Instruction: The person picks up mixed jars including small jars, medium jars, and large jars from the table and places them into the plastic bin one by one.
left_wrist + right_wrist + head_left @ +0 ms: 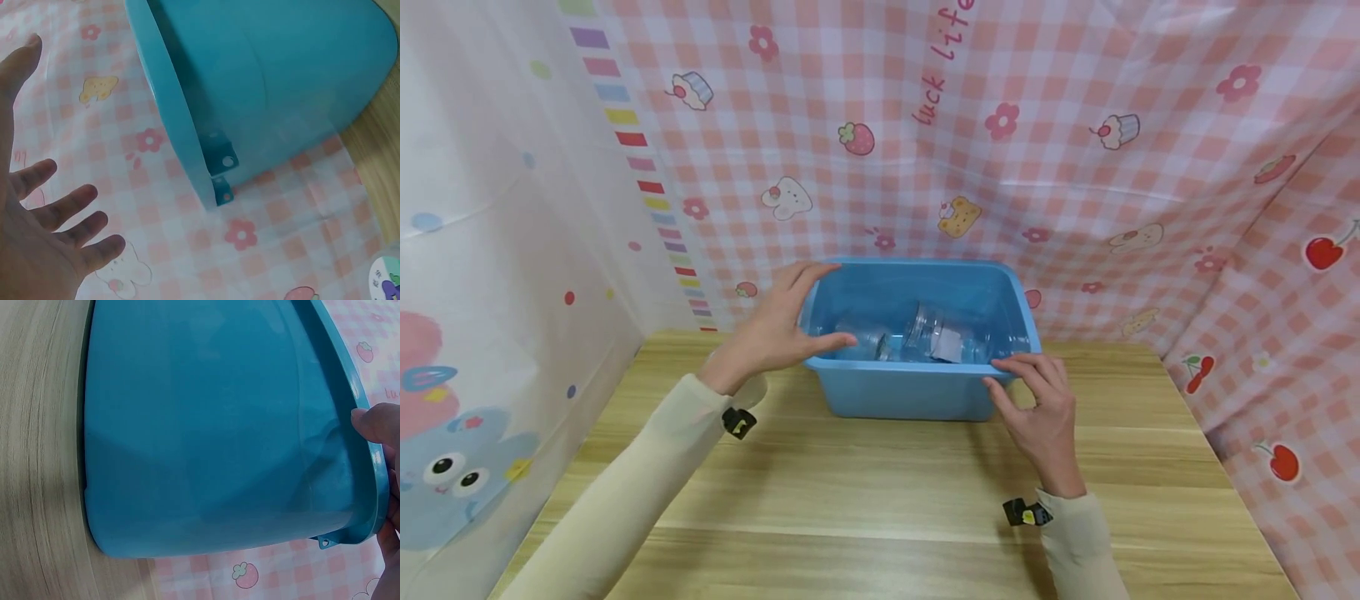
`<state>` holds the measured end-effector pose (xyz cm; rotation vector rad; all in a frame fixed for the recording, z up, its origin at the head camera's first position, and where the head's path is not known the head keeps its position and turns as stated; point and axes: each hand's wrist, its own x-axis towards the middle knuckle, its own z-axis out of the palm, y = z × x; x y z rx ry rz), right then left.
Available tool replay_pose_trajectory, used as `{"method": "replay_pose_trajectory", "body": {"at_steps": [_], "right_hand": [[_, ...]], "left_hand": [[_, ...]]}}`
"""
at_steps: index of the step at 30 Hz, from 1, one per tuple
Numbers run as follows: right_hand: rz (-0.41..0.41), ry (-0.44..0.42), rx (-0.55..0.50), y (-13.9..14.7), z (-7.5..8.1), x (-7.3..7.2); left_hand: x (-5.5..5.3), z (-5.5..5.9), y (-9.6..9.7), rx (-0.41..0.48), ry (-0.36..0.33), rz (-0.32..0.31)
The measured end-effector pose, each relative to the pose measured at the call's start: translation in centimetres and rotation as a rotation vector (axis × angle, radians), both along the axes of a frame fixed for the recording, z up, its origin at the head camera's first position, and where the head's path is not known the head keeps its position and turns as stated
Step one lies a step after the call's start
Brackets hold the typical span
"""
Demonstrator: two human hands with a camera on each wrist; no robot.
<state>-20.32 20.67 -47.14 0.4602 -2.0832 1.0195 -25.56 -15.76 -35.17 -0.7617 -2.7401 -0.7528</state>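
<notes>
A blue plastic tub (910, 396) stands upright on the table against the cloth backdrop. Inside it lie clear plastic jars (922, 327), partly hidden by the front wall; a white label (947, 345) shows among them. My left hand (775, 321) is at the tub's left end, thumb and fingers spread wide. The left wrist view shows that left hand (50, 219) with nothing in its grasp, apart from the rim. At the front right corner, my right hand (1037, 408) grips the rim, thumb (369, 422) on the outer side and fingers over the edge.
A clear round container (752, 390) stands on the table, mostly behind my left wrist; its printed label (386, 281) shows at the left wrist view's edge. The wooden table (880, 500) extends in front of the tub. Pink checked cloth (880, 192) hangs close behind.
</notes>
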Motion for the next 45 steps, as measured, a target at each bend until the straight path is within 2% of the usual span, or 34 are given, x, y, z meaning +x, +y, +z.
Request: {"method": "replay_pose_trajectory", "body": {"at_steps": [5,9,14,22,27,32,36,41,45], "right_hand": [[-0.004,0.016,-0.002,0.0,0.0,0.0],[-0.009,0.004,0.0,0.0,0.0,0.0],[-0.01,-0.013,0.008,0.0,0.2,0.1],[-0.002,0.005,0.002,-0.2,0.0,0.1],[-0.004,0.023,0.003,-0.2,-0.1,0.0],[-0.017,-0.005,0.015,-0.1,0.0,0.1],[-0.016,-0.023,0.017,-0.1,0.1,0.1],[-0.014,-0.024,0.013,-0.1,0.2,0.1],[-0.011,-0.015,0.01,0.0,0.1,0.1]], "left_hand": [[0.2,-0.2,-0.6,0.036,0.003,0.049],[0.3,-0.5,-1.1,0.097,-0.022,0.103],[0.4,-1.1,-2.0,0.165,-0.007,0.15],[1.0,-2.5,-3.7,0.254,0.008,0.236],[1.1,-3.6,-4.9,0.327,0.055,0.27],[1.4,-4.7,-6.2,0.385,0.077,0.324],[1.9,-5.6,-7.5,0.41,0.052,0.38],[2.6,-6.9,-8.9,0.416,-0.034,0.453],[3.2,-8.2,-10.1,0.432,-0.074,0.509]]}}
